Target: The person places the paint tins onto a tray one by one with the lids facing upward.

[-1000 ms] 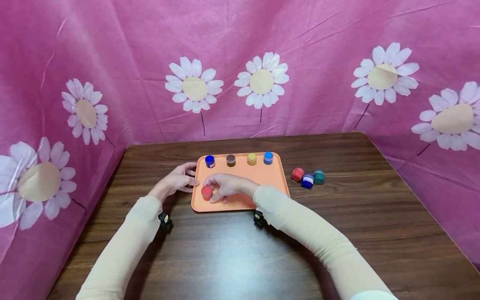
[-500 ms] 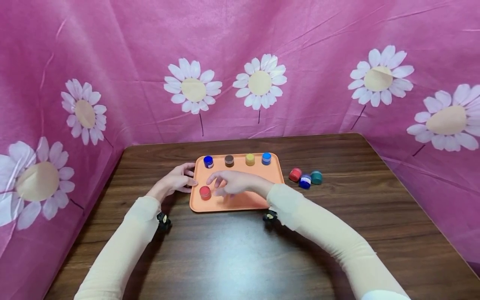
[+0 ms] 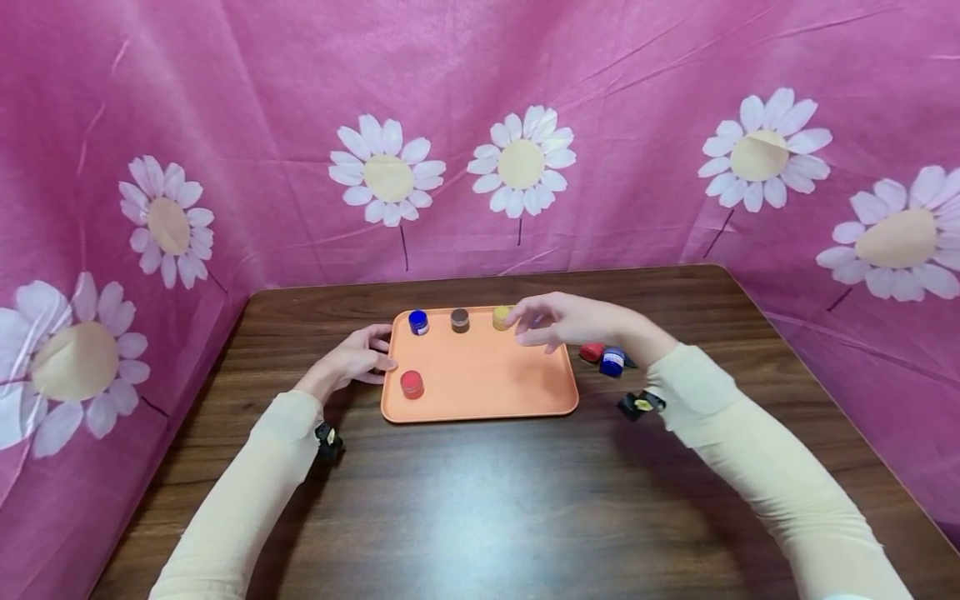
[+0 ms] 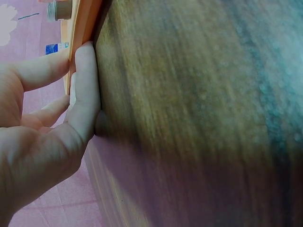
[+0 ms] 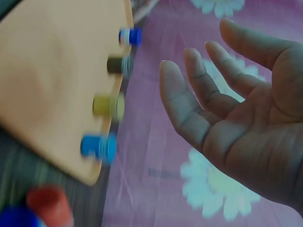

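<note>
An orange tray point(image 3: 487, 383) lies on the table. At its left rim rests my left hand point(image 3: 354, 358), fingers fairly straight and touching the edge; the left wrist view shows these fingers point(image 4: 85, 71) against the rim. Over the tray's right side hovers my right hand point(image 3: 570, 321), holding nothing, its fingers spread and slightly bent in the right wrist view. Along the back of the tray stand small paint jars: dark blue point(image 3: 418, 322), brown point(image 3: 460, 320), yellow point(image 3: 501, 317) and light blue point(image 5: 98, 147), the last hidden in the head view. A red jar point(image 3: 412, 384) stands front left.
Right of the tray, on the wooden table point(image 3: 465, 500), are another red jar point(image 3: 592, 352) and a dark blue jar point(image 3: 612, 362); a green one is mostly hidden behind my right wrist. Pink flowered cloth point(image 3: 450, 67) surrounds the table's back and sides.
My right hand has let go of the red jar at the tray's front left, then lifted and moved right across the tray. The left hand stays at the rim.
</note>
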`<state>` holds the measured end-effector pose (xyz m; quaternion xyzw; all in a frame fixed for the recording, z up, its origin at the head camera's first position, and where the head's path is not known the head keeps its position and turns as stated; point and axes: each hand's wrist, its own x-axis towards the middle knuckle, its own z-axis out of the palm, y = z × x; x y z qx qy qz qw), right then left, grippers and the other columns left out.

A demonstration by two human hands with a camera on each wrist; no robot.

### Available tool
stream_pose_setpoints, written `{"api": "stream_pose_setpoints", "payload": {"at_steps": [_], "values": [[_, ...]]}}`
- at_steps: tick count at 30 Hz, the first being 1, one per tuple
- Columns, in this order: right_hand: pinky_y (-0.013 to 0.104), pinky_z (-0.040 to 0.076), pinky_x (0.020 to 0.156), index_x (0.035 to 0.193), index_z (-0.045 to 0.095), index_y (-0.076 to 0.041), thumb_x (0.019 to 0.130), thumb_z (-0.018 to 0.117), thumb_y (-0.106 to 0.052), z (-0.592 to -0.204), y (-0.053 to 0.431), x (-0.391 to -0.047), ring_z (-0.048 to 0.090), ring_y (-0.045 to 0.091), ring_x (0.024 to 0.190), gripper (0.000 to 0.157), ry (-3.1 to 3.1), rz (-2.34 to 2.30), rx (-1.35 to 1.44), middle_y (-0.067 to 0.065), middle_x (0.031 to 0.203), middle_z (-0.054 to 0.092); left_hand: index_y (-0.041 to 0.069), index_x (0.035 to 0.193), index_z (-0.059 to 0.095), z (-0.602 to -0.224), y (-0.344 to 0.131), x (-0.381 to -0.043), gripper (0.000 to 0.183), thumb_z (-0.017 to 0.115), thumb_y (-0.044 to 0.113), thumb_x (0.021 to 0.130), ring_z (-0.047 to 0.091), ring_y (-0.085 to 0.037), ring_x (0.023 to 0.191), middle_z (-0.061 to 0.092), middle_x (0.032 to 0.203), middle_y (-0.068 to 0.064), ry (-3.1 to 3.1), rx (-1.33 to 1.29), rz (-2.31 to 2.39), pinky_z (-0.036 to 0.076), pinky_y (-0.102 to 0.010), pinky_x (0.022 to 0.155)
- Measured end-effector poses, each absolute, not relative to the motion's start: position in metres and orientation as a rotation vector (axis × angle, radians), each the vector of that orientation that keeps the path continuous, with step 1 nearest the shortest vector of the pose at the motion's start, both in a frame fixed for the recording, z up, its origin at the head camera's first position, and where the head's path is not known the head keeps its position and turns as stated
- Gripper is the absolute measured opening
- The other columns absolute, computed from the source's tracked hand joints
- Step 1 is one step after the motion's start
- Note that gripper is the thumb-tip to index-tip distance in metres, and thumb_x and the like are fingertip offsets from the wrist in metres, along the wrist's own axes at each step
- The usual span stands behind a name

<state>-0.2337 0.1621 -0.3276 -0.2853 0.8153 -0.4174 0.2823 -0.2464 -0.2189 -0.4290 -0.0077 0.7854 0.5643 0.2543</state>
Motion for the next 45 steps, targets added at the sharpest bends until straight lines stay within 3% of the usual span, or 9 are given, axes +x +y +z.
{"api": "stream_pose_setpoints", "payload": {"at_steps": [5,13,27,35,45], "values": [[0.046,0.059,0.083,0.136,0.056,-0.005,0.098,0.070,-0.021,-0.328,0.205,-0.243,0.056,0.033,0.111,0.044,2.226,-1.075,-0.661,0.016,0.130,0.057,0.004,0.160,0.019,-0.431,-0.219,-0.248,0.083,0.064,-0.008,0.091,0.063,-0.018,0.086,0.041,0.131,-0.024,2.124,-0.008,1.545,0.062,-0.040,0.077],[0.049,0.052,0.100,0.141,0.048,0.002,0.095,0.073,-0.021,-0.350,0.254,-0.263,0.053,0.033,0.123,0.058,2.212,-1.059,-0.477,0.027,0.142,0.048,0.005,0.160,0.021,-0.430,-0.219,-0.248,0.083,0.064,-0.008,0.091,0.062,-0.020,0.088,0.041,0.130,-0.023,2.137,-0.022,1.541,0.062,-0.041,0.079],[0.049,0.051,0.101,0.145,0.042,0.005,0.090,0.078,-0.021,-0.376,0.266,-0.285,0.040,0.044,0.133,0.070,2.158,-0.930,-0.446,0.031,0.147,0.040,0.006,0.160,0.022,-0.431,-0.218,-0.248,0.083,0.065,-0.007,0.091,0.062,-0.019,0.091,0.042,0.132,-0.023,2.145,-0.030,1.534,0.062,-0.041,0.079],[0.044,0.041,0.107,0.143,0.044,0.004,0.087,0.081,-0.020,-0.392,0.260,-0.293,0.045,0.036,0.124,0.071,2.142,-0.829,-0.524,0.025,0.136,0.049,0.005,0.160,0.023,-0.432,-0.217,-0.248,0.082,0.065,-0.007,0.091,0.062,-0.019,0.091,0.043,0.132,-0.023,2.150,-0.047,1.533,0.062,-0.040,0.079],[0.027,0.048,0.088,0.129,0.056,0.005,0.083,0.085,-0.015,-0.401,0.258,-0.298,0.054,0.021,0.098,0.058,2.163,-0.807,-0.514,0.012,0.111,0.060,0.005,0.160,0.024,-0.430,-0.217,-0.247,0.082,0.065,-0.008,0.090,0.062,-0.021,0.092,0.044,0.130,-0.023,2.151,-0.042,1.537,0.062,-0.041,0.080]]}}
